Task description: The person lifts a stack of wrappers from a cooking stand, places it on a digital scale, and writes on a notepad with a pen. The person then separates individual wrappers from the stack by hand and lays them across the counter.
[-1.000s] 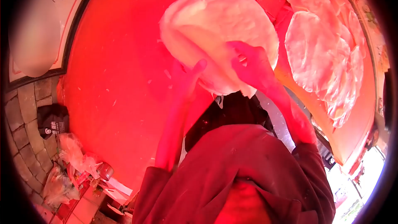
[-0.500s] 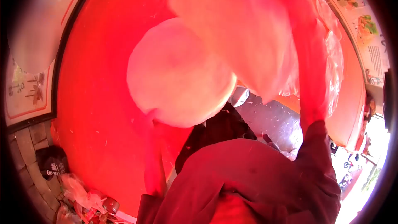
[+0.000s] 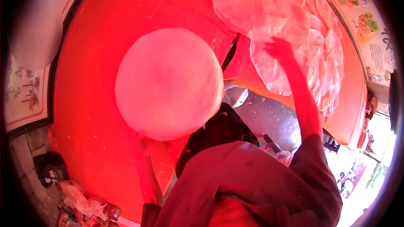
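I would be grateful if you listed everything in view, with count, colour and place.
Round sheet: one, pinkish, centre-left
Thin sheets: several, pinkish, overlapping, upper right
Red surface: seam or gap makes count unclear, beneath the sheets
Posters: at least two, pale, left and right edges
Black bag: one, lower left
Plastic wrapping: count unclear, translucent, lower left
Sleeves: two, dark, bottom
Left hand: one, red-lit, at the round sheet's near edge
Right hand: one, red-lit, at the thin sheets

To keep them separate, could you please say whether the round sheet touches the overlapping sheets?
Apart; the head view shows red surface between round sheet and overlapping sheets.
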Demonstrator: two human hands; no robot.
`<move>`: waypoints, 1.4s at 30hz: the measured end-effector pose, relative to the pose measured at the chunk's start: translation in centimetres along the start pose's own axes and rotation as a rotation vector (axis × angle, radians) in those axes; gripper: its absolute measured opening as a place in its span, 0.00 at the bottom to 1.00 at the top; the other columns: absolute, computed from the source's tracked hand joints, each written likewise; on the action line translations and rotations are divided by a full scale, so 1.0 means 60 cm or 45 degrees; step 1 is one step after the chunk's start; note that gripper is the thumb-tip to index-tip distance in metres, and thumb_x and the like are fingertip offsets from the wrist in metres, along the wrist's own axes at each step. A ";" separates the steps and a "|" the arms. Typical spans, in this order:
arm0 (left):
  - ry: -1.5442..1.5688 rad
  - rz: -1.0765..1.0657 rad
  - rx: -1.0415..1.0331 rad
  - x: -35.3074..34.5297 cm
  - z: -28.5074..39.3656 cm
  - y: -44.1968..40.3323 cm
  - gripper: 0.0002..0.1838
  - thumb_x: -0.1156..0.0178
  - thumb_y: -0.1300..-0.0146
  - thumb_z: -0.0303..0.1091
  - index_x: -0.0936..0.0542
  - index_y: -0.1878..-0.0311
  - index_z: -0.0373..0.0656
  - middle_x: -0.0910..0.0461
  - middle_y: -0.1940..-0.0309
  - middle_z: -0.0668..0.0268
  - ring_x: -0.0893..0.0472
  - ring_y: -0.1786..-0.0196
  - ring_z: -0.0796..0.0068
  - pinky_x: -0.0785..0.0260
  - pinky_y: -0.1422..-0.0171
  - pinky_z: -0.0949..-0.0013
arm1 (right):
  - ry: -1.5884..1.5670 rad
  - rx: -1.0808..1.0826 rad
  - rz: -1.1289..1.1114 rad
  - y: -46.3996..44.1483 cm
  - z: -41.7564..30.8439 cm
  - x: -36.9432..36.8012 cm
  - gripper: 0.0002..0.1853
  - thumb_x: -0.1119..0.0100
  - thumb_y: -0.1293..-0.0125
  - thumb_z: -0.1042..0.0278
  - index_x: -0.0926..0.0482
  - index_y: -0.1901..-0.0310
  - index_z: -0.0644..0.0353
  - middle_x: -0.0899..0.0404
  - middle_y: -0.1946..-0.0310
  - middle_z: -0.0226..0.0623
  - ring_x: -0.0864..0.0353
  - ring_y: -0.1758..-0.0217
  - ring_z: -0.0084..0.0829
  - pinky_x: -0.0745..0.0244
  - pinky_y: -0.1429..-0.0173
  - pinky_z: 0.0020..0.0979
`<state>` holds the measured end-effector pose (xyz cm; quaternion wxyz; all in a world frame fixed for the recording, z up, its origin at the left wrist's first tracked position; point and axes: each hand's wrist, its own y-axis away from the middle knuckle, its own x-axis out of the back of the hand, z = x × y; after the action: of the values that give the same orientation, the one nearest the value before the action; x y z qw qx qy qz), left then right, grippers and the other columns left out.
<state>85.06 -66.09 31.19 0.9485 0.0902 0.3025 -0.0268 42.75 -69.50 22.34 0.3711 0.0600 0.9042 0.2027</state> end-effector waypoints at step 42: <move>0.034 0.122 0.132 0.053 -0.026 0.116 0.26 0.34 0.39 0.26 0.29 0.38 0.40 0.23 0.48 0.65 0.23 0.46 0.71 0.28 0.43 0.66 | 1.188 0.110 0.173 0.063 -0.174 0.179 0.13 0.35 0.35 0.61 0.19 0.55 0.61 0.19 0.72 0.33 0.22 0.72 0.24 0.30 0.72 0.24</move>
<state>87.49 -58.97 29.20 0.9386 0.1540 0.3087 0.0043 27.62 -66.63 23.68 -0.0918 0.0367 0.9760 0.1940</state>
